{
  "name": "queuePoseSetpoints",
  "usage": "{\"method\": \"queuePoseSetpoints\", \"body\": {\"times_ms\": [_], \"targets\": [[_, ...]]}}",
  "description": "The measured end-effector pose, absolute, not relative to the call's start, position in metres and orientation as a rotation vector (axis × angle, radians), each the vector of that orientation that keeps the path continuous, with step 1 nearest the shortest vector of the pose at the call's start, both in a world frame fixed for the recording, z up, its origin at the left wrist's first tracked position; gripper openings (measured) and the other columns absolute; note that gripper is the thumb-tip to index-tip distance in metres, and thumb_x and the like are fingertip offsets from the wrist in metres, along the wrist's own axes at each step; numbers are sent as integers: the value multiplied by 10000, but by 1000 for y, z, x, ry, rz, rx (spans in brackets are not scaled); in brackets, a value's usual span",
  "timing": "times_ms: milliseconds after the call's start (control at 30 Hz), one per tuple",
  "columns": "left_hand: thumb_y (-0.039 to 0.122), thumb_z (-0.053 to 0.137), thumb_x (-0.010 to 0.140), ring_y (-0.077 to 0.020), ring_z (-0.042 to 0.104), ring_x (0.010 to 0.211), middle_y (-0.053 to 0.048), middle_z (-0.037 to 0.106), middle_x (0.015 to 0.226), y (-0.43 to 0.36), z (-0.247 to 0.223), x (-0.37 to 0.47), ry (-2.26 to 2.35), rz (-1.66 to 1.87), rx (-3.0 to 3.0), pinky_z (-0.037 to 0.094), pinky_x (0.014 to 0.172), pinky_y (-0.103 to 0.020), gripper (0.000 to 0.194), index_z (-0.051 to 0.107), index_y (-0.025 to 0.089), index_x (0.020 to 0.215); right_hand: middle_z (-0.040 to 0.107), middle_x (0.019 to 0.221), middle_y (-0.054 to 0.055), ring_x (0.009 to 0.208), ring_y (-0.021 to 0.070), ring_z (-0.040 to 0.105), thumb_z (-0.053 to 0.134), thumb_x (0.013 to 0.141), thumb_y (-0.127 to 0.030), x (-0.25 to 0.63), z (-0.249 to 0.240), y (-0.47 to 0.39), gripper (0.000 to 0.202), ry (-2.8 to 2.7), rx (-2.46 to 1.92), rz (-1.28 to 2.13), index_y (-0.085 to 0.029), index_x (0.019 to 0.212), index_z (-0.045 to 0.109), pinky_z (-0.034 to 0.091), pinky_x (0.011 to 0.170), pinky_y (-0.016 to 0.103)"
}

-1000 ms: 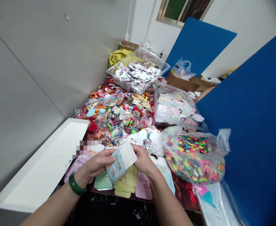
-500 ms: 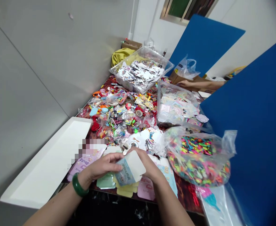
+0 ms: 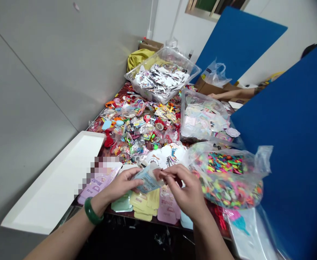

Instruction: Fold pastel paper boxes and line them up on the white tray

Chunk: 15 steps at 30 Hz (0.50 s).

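My left hand (image 3: 120, 187) is closed on a light blue printed paper packet (image 3: 147, 183), tilted up above the table's near edge. My right hand (image 3: 189, 191) pinches a thin reddish-brown piece (image 3: 162, 174) at the packet's upper right end; what exactly it is, I cannot make out. Below both hands lie stacks of similar packets: purple ones (image 3: 100, 186) at the left, then green ones (image 3: 122, 203), yellow ones (image 3: 143, 208), pink ones (image 3: 167, 210) and blue ones (image 3: 186, 221), the last partly hidden by my right hand. White die-cut stickers (image 3: 172, 153) sit just beyond.
A heap of small trinkets (image 3: 144, 124) covers the table's middle. Behind it stands a clear bin (image 3: 131, 76) of cut-outs, with a second bin (image 3: 184, 124) to the right. A bag of colourful balloons (image 3: 231, 187) is nearer. A white tray (image 3: 50, 184) lies left. Another person's arm (image 3: 231, 94) reaches in behind.
My right hand has left the packet's side and moved right, now pinching the reddish-brown piece at its end. The packet has turned and risen slightly in my left hand.
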<state>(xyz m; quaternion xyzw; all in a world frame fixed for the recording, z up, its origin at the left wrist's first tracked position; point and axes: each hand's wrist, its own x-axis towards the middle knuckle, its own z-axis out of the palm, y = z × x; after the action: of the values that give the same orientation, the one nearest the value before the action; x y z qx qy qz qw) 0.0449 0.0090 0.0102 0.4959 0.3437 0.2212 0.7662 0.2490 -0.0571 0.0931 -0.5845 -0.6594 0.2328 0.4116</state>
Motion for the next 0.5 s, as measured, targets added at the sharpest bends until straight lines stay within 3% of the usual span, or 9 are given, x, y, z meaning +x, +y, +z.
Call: {"method": "queuePoseSetpoints", "body": {"times_ms": [200, 333, 500], "targets": [[334, 663, 765, -207, 573, 889, -41, 634, 1013, 7, 13, 49, 771, 553, 1320, 471, 734, -263, 304, 648, 198, 1036, 608, 867, 85, 793, 187, 573, 448, 861, -124, 236, 78, -54, 271, -2144, -1565, 202, -189, 1059, 622, 481, 668, 288], [303, 657, 769, -225, 571, 966, -38, 659, 1023, 7, 16, 49, 817, 621, 1455, 419, 872, -283, 294, 656, 205, 1046, 588, 836, 80, 735, 170, 568, 456, 838, -102, 231, 75, -52, 220, -2106, -1592, 276, -171, 913, 651, 469, 640, 270], [257, 625, 785, -226, 582, 961, -40, 669, 1010, 3, 25, 50, 798, 591, 1526, 421, 857, -279, 252, 659, 199, 1028, 623, 761, 34, 761, 175, 574, 481, 816, -78, 232, 86, -55, 213, -2058, -1577, 530, -206, 809, 651, 449, 692, 278]]}}
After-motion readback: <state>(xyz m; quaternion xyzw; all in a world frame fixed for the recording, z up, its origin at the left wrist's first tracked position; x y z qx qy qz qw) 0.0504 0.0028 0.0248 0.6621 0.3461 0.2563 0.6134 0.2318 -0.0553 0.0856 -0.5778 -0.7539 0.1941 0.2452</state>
